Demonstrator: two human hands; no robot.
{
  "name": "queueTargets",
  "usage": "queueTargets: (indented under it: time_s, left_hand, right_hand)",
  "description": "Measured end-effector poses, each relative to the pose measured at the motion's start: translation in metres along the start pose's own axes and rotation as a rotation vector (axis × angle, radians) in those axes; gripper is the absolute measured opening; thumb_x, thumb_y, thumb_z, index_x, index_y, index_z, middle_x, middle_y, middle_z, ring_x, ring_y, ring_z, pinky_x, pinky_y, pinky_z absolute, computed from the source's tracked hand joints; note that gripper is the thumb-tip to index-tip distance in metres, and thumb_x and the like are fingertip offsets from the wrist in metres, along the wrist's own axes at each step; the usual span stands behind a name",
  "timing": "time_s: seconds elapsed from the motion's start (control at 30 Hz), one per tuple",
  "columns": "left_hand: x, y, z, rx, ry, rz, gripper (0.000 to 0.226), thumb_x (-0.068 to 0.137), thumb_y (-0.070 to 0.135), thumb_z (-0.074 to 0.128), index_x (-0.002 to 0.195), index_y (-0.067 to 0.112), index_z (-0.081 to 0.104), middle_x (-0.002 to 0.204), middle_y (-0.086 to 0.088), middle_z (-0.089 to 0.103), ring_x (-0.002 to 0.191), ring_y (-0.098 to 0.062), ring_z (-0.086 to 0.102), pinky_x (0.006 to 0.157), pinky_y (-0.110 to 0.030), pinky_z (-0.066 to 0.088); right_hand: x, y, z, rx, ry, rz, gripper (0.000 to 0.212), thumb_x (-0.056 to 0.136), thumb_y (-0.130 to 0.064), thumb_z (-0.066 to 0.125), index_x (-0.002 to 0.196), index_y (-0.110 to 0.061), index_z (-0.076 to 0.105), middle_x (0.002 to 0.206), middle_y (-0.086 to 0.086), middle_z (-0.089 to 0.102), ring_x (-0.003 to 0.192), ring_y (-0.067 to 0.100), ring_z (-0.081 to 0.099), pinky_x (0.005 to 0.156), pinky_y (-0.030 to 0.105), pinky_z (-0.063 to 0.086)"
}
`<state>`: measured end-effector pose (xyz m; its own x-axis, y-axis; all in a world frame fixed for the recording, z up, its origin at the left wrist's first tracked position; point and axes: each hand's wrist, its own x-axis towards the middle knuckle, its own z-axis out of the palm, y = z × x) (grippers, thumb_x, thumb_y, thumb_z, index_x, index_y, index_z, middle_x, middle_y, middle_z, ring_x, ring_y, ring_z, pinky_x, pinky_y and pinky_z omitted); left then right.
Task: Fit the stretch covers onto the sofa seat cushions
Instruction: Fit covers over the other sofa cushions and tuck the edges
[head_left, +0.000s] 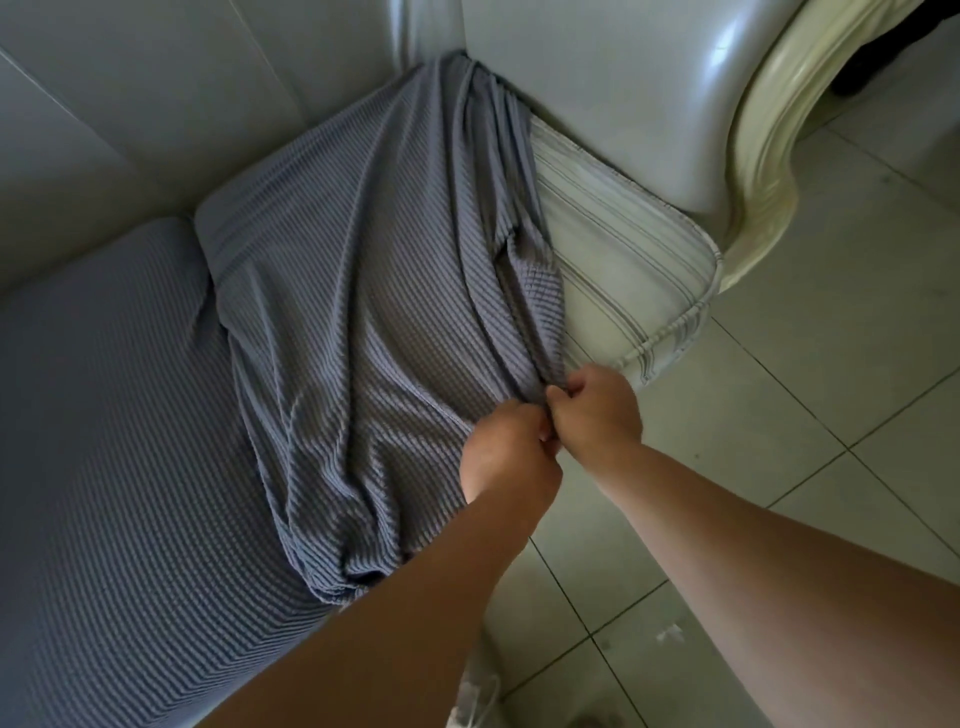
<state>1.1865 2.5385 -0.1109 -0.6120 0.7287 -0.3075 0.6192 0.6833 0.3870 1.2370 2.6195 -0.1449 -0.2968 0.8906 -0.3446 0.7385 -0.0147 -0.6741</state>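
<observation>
Both hands (550, 421) grip the cover (374, 291), stretched lengthwise toward the backrest (156, 104)

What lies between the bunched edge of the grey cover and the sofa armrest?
In the head view, a bare strip of the striped cream seat cushion lies between the grey cover and the armrest.

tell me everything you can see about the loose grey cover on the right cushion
The loose grey cover is ribbed stretch fabric, wrinkled and bunched, draped over the left part of the striped cushion. Its far end tucks into the corner by the armrest. Left hand and right hand pinch its front edge.
</observation>
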Motion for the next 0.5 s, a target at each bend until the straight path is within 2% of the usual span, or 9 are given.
queueTargets:
  time_s: [0.1,0.17,0.23,0.3,0.37,0.43,0.5]
  left_hand:
    - [0.001,0.013,0.004,0.015,-0.072,0.084,0.008,0.092,0.027,0.059,0.095,0.024,0.067,0.103,0.001,0.059,0.095,-0.023,0.058,0.075,-0.034,0.051]
    - [0.009,0.022,0.003,0.025,-0.12,0.1,0.011,0.093,0.027,0.057,0.098,0.022,0.066,0.107,0.0,0.058,0.097,-0.024,0.058,0.078,-0.036,0.053]
    - [0.021,0.03,-0.004,0.009,-0.108,0.102,0.011,0.092,0.028,0.056,0.096,0.023,0.065,0.105,0.002,0.058,0.094,-0.023,0.058,0.076,-0.036,0.054]
    - [0.035,0.036,-0.009,0.0,-0.066,0.12,0.01,0.088,0.031,0.057,0.092,0.023,0.062,0.099,0.003,0.056,0.087,-0.022,0.058,0.068,-0.034,0.052]
    - [0.048,0.04,-0.016,-0.01,-0.043,0.103,0.013,0.086,0.034,0.056,0.089,0.021,0.058,0.092,0.001,0.056,0.079,-0.023,0.058,0.06,-0.034,0.049]
    - [0.064,0.042,-0.022,-0.026,-0.055,0.069,0.018,0.087,0.038,0.055,0.09,0.02,0.057,0.089,0.0,0.058,0.075,-0.023,0.058,0.056,-0.034,0.047]
    - [0.076,0.045,-0.027,-0.042,-0.099,0.029,0.019,0.088,0.039,0.057,0.09,0.02,0.055,0.084,0.0,0.058,0.07,-0.021,0.055,0.054,-0.032,0.042]
  right_hand:
    - [0.002,0.028,-0.023,-0.118,0.117,0.129,0.017,0.084,-0.02,0.057,0.075,-0.006,0.062,0.08,0.013,0.061,0.067,0.028,0.056,0.052,0.024,0.032]
    - [0.007,0.042,-0.037,-0.137,0.118,0.256,0.019,0.083,-0.019,0.056,0.072,-0.004,0.061,0.076,0.014,0.061,0.064,0.028,0.057,0.048,0.025,0.032]
    - [0.015,0.038,-0.045,-0.135,0.072,0.247,0.021,0.082,-0.017,0.058,0.063,-0.011,0.053,0.065,0.009,0.055,0.062,0.028,0.055,0.047,0.027,0.029]
    - [0.027,0.019,-0.044,-0.084,0.075,0.158,0.025,0.08,-0.02,0.059,0.057,-0.013,0.05,0.06,0.005,0.052,0.061,0.028,0.054,0.046,0.026,0.027]
    - [0.034,-0.002,-0.041,0.008,0.095,0.098,0.015,0.077,-0.029,0.064,0.071,-0.017,0.056,0.071,0.002,0.057,0.068,0.025,0.056,0.05,0.027,0.035]
    - [0.048,-0.017,-0.039,0.091,0.116,0.105,0.034,0.076,-0.041,0.069,0.096,-0.015,0.059,0.092,0.003,0.061,0.083,0.024,0.06,0.066,0.03,0.046]
    - [0.062,-0.028,-0.039,0.076,0.098,0.122,0.05,0.078,-0.047,0.068,0.109,-0.01,0.058,0.103,0.007,0.062,0.093,0.028,0.06,0.071,0.032,0.046]
